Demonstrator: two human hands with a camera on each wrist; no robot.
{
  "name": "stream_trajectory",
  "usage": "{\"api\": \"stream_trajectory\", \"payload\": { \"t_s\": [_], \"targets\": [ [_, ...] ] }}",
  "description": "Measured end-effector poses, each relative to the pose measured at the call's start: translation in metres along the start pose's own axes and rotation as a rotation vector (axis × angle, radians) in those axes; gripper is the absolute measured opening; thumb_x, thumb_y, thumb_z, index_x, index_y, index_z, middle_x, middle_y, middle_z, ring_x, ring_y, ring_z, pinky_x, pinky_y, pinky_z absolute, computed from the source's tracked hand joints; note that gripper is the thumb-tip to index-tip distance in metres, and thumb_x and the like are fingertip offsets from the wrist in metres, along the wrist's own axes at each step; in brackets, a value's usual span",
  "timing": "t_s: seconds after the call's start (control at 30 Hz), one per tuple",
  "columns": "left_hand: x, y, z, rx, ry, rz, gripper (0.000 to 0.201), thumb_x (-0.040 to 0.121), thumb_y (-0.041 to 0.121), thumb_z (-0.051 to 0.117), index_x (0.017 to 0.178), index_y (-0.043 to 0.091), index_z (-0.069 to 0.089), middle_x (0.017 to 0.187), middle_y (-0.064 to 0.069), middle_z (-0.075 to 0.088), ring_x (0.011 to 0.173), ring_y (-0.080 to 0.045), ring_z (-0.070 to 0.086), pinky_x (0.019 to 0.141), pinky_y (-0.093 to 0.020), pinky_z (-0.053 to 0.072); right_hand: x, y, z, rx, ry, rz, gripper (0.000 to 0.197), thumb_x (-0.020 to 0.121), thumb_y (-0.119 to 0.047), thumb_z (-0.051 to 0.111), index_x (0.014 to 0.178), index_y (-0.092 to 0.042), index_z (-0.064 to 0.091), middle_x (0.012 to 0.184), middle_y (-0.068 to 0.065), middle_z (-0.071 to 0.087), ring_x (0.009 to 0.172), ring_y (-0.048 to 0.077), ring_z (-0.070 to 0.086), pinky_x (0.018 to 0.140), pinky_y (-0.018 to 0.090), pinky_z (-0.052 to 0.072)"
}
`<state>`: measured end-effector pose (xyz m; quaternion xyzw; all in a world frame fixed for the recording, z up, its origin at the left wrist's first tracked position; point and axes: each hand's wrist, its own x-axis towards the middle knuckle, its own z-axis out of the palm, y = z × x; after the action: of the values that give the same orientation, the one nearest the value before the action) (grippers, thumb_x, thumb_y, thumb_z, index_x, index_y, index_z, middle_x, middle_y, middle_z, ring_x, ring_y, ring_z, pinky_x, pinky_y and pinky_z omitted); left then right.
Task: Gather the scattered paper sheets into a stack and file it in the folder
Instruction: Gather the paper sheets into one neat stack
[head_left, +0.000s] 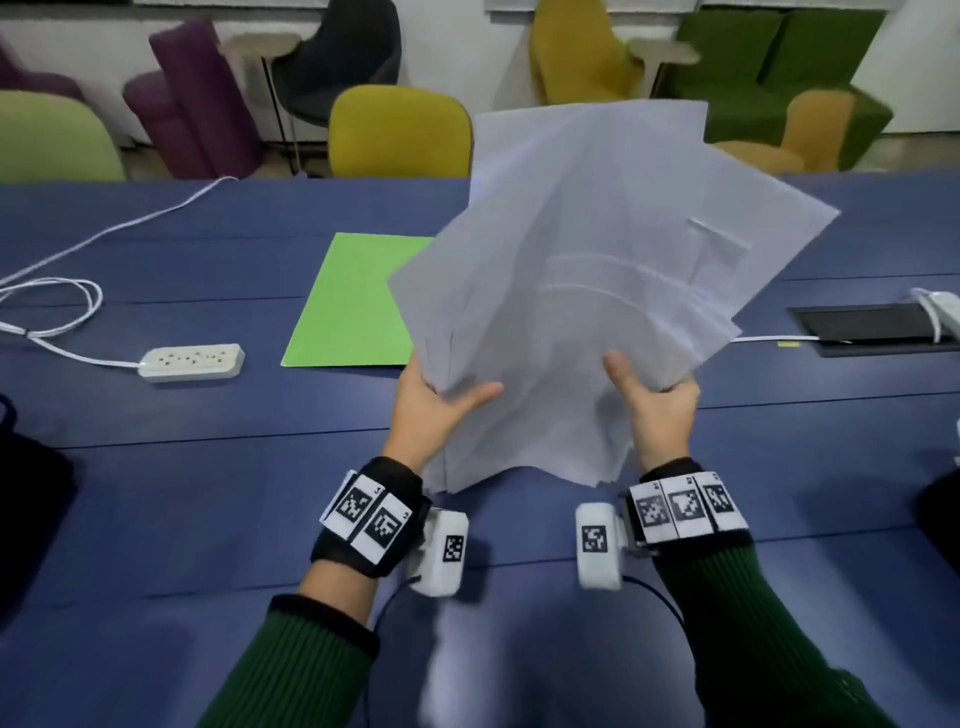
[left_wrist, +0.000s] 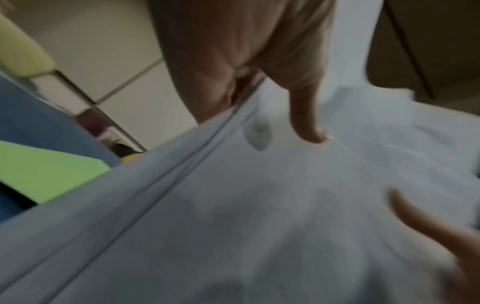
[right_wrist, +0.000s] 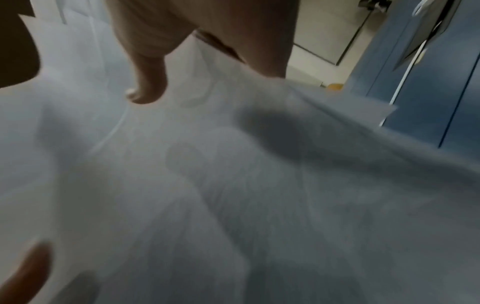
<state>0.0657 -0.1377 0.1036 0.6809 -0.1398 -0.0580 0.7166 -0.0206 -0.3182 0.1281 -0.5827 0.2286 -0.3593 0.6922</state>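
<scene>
The gathering step looks almost done: the paper sheets (head_left: 582, 270) are all lifted clear of the table (head_left: 208, 467), held in the air above its middle as a loose, fanned bundle with corners sticking out at different angles. The left hand (head_left: 436, 410) grasps the bundle's lower left edge, thumb on the near face and fingers behind, and the right hand (head_left: 657, 410) grasps the lower right edge the same way; the wrist views, though blurred, show each thumb pressed onto the paper. The green folder (head_left: 353, 301) lies closed and flat on the table toward its far edge, just left of the raised sheets. The step in hand seems to be squaring the sheets, so the next move likely calls for tapping the edges down on the table until they align, then freeing one hand to open the folder
</scene>
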Motion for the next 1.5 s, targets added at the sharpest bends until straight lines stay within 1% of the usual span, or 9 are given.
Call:
{"api": "stream_trajectory", "payload": {
  "t_s": [0.23,0.43,0.53,0.67,1.0,1.13,1.3,1.4,1.5],
  "targets": [
    [0.013,0.014,-0.008,-0.062,0.014,0.000,0.036,0.061,-0.014,0.076,0.083,0.012,0.064,0.070,0.015,0.072,0.070,0.002,0.066,0.074,-0.018,0.053,0.006,-0.014,-0.003,0.116,0.017,0.057,0.070,0.051,-0.070,0.069,0.098,-0.022,0.050,0.072,-0.017,0.060,0.065,-0.004,0.059,0.058,0.010,0.046],
    [0.010,0.016,-0.004,-0.112,0.020,0.040,0.046,0.055,-0.009,0.081,0.095,0.006,0.063,0.077,0.015,0.073,0.076,-0.002,0.067,0.074,-0.018,0.053,0.000,-0.029,0.010,0.249,0.198,-0.012,0.113,0.036,-0.084,0.065,0.130,-0.027,0.037,0.120,-0.016,0.052,0.123,0.007,0.048,0.112,0.031,0.032],
    [0.005,0.017,-0.006,-0.128,0.040,0.029,0.057,0.051,0.005,0.082,0.104,0.002,0.061,0.083,0.010,0.073,0.082,-0.006,0.068,0.081,-0.023,0.054,-0.003,-0.027,0.013,0.294,0.251,0.024,0.081,0.050,-0.068,0.069,0.117,-0.030,0.048,0.100,-0.027,0.056,0.097,-0.012,0.054,0.106,0.026,0.037],
    [0.001,0.019,-0.005,-0.164,0.045,0.033,0.085,0.044,0.015,0.086,0.117,-0.011,0.051,0.102,-0.011,0.068,0.092,-0.014,0.067,0.084,-0.027,0.054,0.002,-0.021,0.009,0.380,0.365,0.039,0.018,0.052,-0.039,0.063,0.058,-0.027,0.051,0.063,-0.010,0.045,0.065,0.014,0.043,0.071,0.029,0.033],
    [0.000,0.009,-0.002,-0.138,0.063,-0.041,0.033,0.068,-0.013,0.071,0.087,0.013,0.064,0.072,0.015,0.072,0.072,0.001,0.067,0.072,-0.016,0.052,0.008,-0.003,-0.003,0.274,0.143,0.033,0.027,0.069,-0.041,0.063,0.088,-0.023,0.054,0.084,-0.007,0.054,0.086,0.014,0.048,0.079,0.025,0.035],
    [0.000,0.009,-0.004,-0.169,0.105,-0.063,0.032,0.066,-0.004,0.076,0.089,0.014,0.064,0.075,0.014,0.072,0.075,-0.002,0.067,0.079,-0.020,0.054,0.019,0.012,-0.024,0.122,-0.173,-0.011,0.081,0.048,-0.070,0.075,0.103,-0.020,0.043,0.086,-0.016,0.059,0.079,-0.003,0.055,0.072,0.011,0.043],
    [-0.003,0.023,-0.003,-0.224,0.139,-0.022,0.030,0.068,-0.006,0.074,0.086,0.016,0.063,0.074,0.014,0.072,0.074,-0.001,0.066,0.078,-0.019,0.053,0.025,0.020,-0.042,-0.215,-0.385,0.101,0.077,0.024,-0.059,0.087,0.086,-0.021,0.062,0.073,-0.018,0.072,0.073,-0.008,0.065,0.068,0.008,0.050],
    [-0.006,0.039,0.003,-0.267,0.206,0.029,0.029,0.074,-0.009,0.069,0.076,0.018,0.061,0.063,0.018,0.066,0.063,0.005,0.060,0.070,-0.012,0.049,0.019,0.003,-0.033,-0.159,-0.348,0.071,0.024,0.060,-0.012,0.084,0.046,-0.018,0.065,0.046,-0.018,0.063,0.050,-0.009,0.059,0.053,0.005,0.045],
    [-0.007,0.054,0.012,-0.320,0.358,0.089,0.025,0.079,-0.005,0.067,0.077,0.019,0.059,0.062,0.021,0.064,0.065,0.006,0.057,0.075,-0.013,0.049,0.005,0.001,-0.020,-0.109,-0.239,-0.027,0.030,0.078,0.009,0.064,0.070,-0.020,0.062,0.054,-0.026,0.064,0.056,-0.013,0.059,0.058,0.005,0.046]
  ]
}}
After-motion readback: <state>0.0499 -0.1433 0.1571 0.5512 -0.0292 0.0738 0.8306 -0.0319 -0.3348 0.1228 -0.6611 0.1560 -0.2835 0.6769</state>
